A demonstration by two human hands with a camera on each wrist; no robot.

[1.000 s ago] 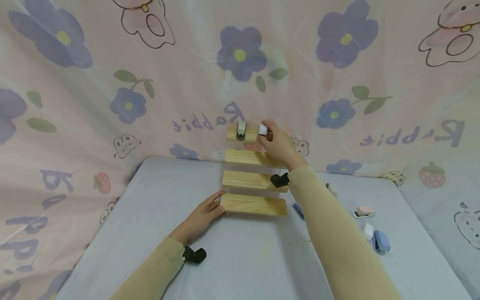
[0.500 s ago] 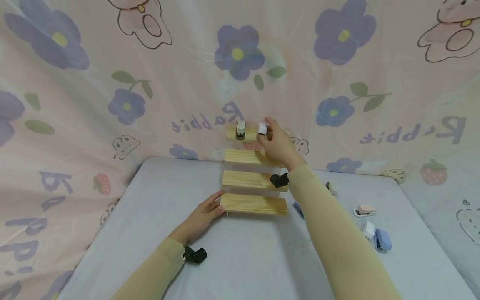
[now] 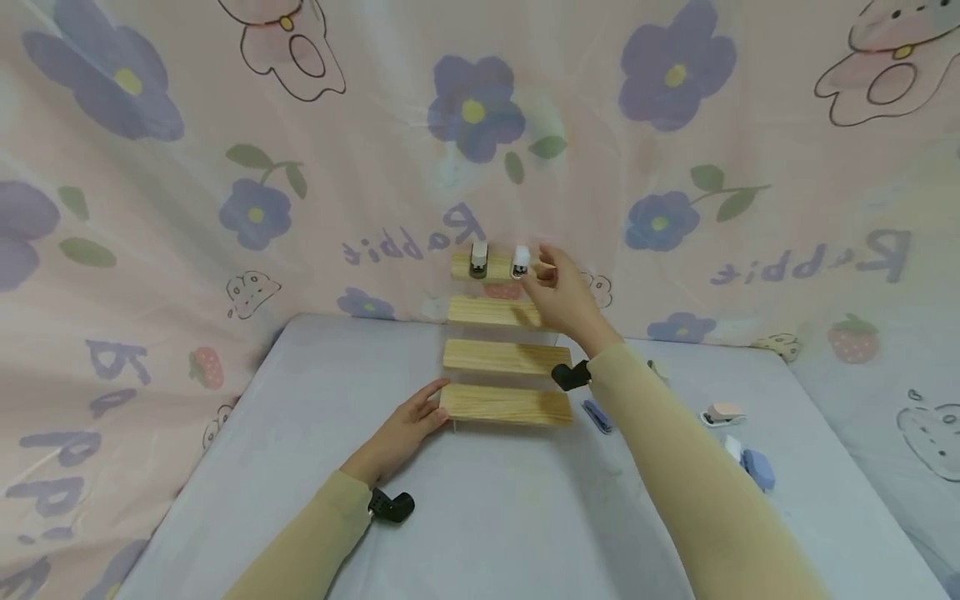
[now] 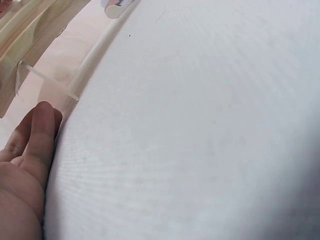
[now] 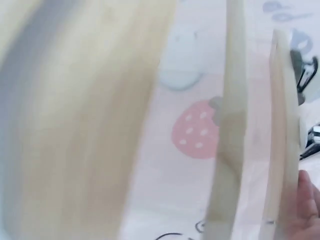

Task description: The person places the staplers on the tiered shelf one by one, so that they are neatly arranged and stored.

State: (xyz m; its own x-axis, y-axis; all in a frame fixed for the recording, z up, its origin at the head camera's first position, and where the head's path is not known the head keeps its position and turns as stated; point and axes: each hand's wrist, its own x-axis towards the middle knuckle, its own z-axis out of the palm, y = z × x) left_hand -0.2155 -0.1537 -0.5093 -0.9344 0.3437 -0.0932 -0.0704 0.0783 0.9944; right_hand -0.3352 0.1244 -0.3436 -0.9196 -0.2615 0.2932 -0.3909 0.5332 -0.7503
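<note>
A four-step wooden rack stands on the table. My left hand holds the left end of its lowest board, thumb at the front corner and index finger at the back one. In the left wrist view, the fingers show beside a thin clear support. On the top board stand a mini stapler with a pale top and dark base and, to its right, a white mini stapler. My right hand is just right of the white stapler, fingers parted and holding nothing.
On the table to the right lie a dark blue stapler, a pink-and-white stapler, a white one and a light blue one. A patterned curtain hangs close behind the rack.
My right hand has let go of the white stapler and drawn slightly right, leaving it on the top board. My left hand has stayed at the lowest board.
</note>
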